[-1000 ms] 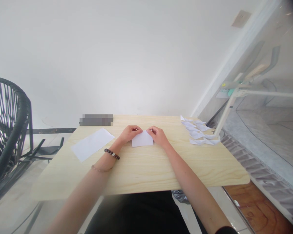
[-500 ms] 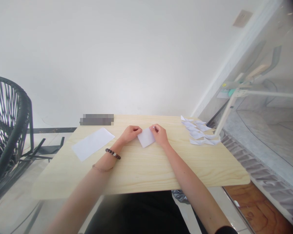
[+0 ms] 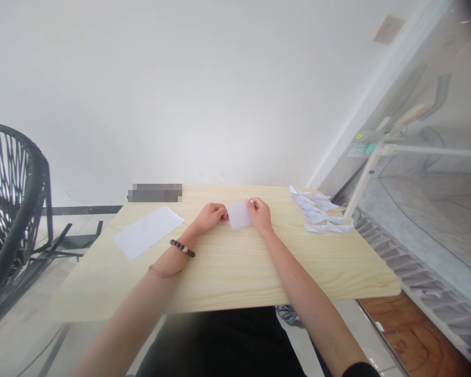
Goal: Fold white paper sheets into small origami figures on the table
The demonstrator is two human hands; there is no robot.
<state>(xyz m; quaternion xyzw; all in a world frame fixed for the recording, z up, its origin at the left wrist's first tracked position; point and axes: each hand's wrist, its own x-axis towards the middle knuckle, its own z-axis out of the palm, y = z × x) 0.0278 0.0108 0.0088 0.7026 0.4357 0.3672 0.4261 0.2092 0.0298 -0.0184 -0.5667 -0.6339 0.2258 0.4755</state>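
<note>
A small white piece of paper (image 3: pixel 239 215), roughly square, is between my two hands above the middle of the table. My right hand (image 3: pixel 259 214) pinches its right edge between thumb and fingers. At the paper's left corner is my left hand (image 3: pixel 212 215), its fingers curled closed and the fingertips against the paper's edge. Whether the paper is one layer or folded I cannot tell. To the left lies a flat stack or sheet of white paper (image 3: pixel 149 233). Several folded white paper shapes (image 3: pixel 314 213) sit in rows on the right.
The pale wooden table (image 3: pixel 235 272) stands against a white wall. A blurred-out dark object (image 3: pixel 155 193) lies at its back left. A black woven chair (image 3: pixel 19 209) is at the left, a white metal frame (image 3: pixel 363 183) beyond the right edge.
The small paper has turned, its lower corner swinging up so its bottom edge lies more level. My right hand has shifted slightly right with it; the left hand has barely moved.
</note>
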